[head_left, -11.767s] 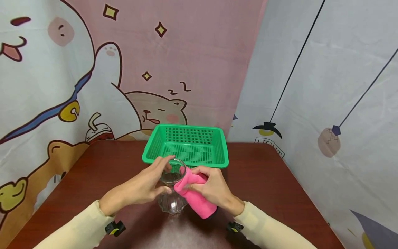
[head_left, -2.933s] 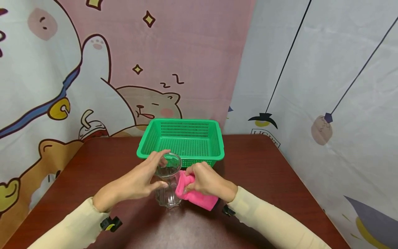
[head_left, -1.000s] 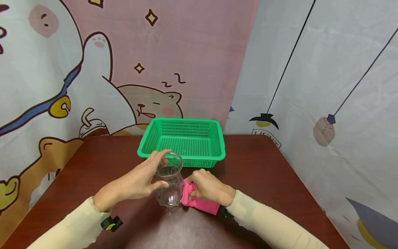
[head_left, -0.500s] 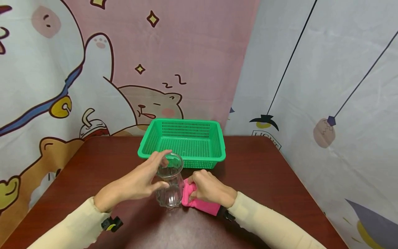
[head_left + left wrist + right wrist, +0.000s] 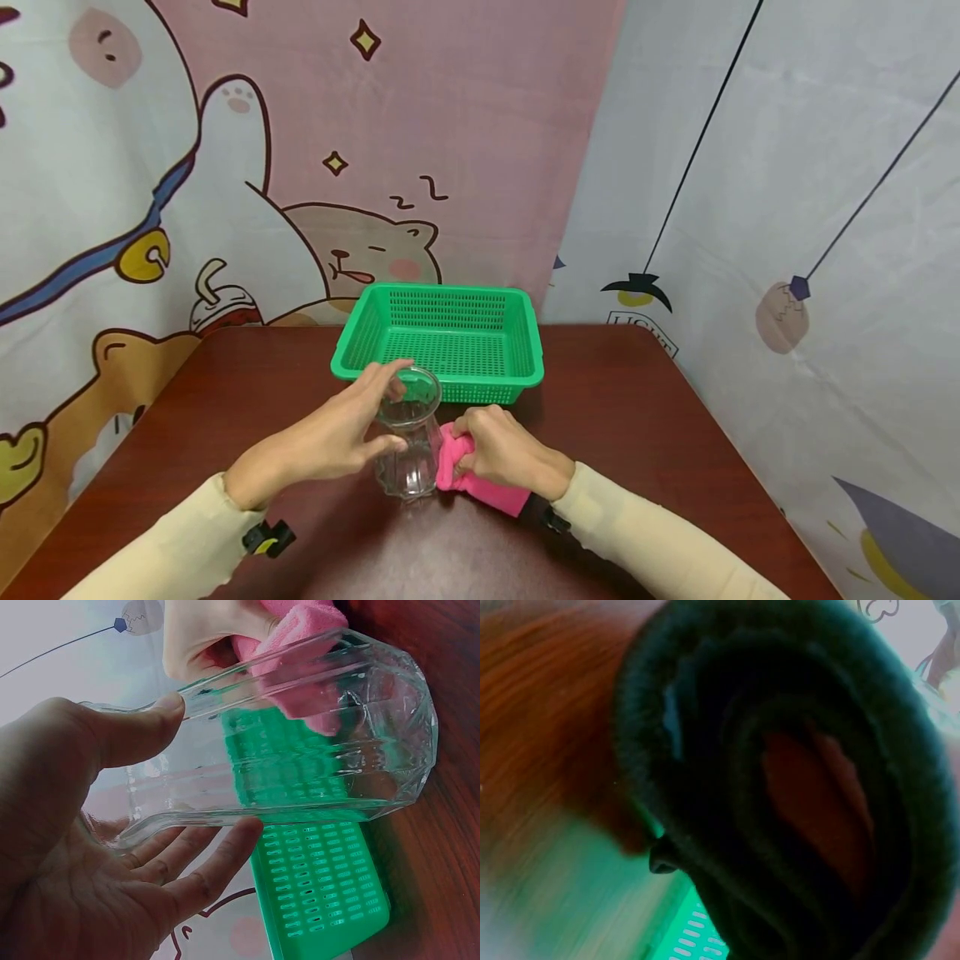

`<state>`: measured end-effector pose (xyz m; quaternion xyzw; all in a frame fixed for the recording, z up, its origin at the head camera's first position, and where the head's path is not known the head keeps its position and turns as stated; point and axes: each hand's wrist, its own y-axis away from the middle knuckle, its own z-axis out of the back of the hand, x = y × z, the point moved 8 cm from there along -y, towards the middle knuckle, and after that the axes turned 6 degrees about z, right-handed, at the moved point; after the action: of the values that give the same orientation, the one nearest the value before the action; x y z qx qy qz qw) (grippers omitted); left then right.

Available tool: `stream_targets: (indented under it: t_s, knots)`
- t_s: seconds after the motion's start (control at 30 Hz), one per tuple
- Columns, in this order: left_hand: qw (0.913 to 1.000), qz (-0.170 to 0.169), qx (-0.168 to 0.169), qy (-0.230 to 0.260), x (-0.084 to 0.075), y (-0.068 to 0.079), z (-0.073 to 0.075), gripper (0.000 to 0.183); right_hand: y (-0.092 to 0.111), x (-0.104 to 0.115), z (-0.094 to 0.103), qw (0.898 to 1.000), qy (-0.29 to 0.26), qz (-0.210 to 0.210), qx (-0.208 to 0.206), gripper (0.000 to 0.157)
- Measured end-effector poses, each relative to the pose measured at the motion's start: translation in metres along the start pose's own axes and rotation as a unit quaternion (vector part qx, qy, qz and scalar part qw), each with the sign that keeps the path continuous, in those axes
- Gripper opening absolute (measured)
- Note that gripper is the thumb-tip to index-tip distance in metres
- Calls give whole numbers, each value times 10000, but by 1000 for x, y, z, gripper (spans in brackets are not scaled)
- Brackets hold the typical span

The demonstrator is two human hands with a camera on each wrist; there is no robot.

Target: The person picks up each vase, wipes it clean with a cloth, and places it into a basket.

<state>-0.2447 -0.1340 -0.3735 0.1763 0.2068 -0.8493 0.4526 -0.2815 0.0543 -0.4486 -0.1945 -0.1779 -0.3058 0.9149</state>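
Observation:
A clear, ribbed glass vase [image 5: 408, 454] stands upright on the table, its flared rim toward the basket. My left hand [image 5: 330, 437] holds it near the neck, thumb on one side and fingers on the other, as the left wrist view shows through the glass vase [image 5: 292, 742]. My right hand [image 5: 506, 450] grips a folded pink cloth [image 5: 452, 457] against the lower right side of the vase. The pink cloth [image 5: 300, 645] also shows beyond the glass in the left wrist view. Dark, rolled fabric [image 5: 772, 667] fills most of the right wrist view, hiding the right fingers there.
A green perforated plastic basket [image 5: 491, 390] sits just behind the vase on the dark reddish-brown table [image 5: 615, 417]. A cartoon-printed curtain [image 5: 480, 125] hangs around the table's back and sides.
Compared with the earliest frame, the cloth in my right hand has gone from near the vase's rim down to its lower side. Over the last half second it shifts slightly upward; my left hand stays put.

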Motion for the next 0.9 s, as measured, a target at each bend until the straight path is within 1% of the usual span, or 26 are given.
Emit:
stream_targets:
  t_s: [0.2,0.4,0.53,0.7,0.9]
  knots:
    - [10000,-10,-5,-14,0,0,1,104,-1,4,7,9995,-142,80,-262,20]
    - [10000,-31,-1,24,1,1,0,104,-1,9,17,9974,-187,238,-649,23]
    - [10000,-40,0,40,1,0,0,103,-2,11,23,9958,-253,252,-845,22]
    - [10000,-46,4,61,1,0,0,102,-3,13,29,9934,-402,244,-1048,26]
    - [10000,-57,-10,53,1,0,0,102,-4,15,37,9893,-703,232,-1261,27]
